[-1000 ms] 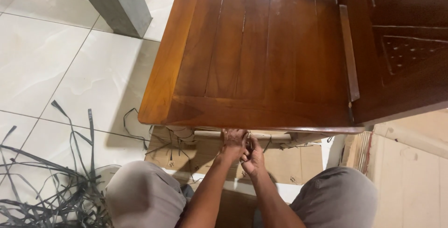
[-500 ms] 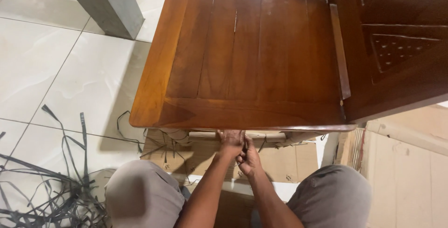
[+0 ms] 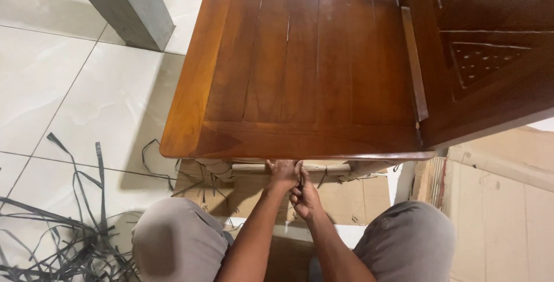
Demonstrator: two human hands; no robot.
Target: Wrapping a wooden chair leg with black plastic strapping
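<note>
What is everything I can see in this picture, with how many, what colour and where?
Glossy slatted wooden chair seat: one, reddish brown, centre, over the hands.
Carved wooden chair back: one, dark brown, upper right.
Flat cardboard sheets: several, tan, under the seat and to the right.
Loose plastic packing straps: a tangle, black, lower left floor.
Square pillar: one, grey, upper left.
Floor tiles: white, left.
Knees in trousers: two, grey-brown, bottom.
Left hand: at the seat's front underside.
Right hand: touching the left, fingers curled; contents unclear.
</note>
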